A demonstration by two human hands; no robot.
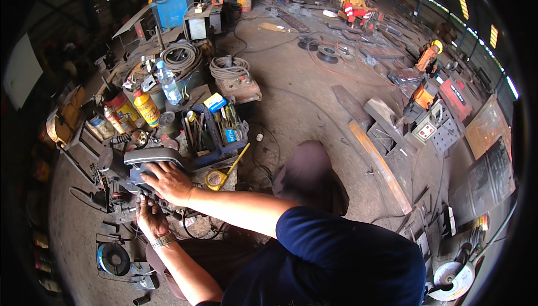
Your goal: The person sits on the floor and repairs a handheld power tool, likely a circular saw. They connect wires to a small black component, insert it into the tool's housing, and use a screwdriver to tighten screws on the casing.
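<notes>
A grey and black power tool lies on a cluttered workbench in front of me. My right hand lies on top of its housing with the fingers curled over the edge. Just below, my left hand, with a watch on the wrist, grips the tool's dark lower part. What the left fingers hold exactly is hidden by the hand. A yellow tape measure lies right beside my right hand.
A blue tool tray with several hand tools stands behind the power tool. A water bottle, a yellow can and cable coils are further back. Steel beams and orange machines lie at right; people work far off.
</notes>
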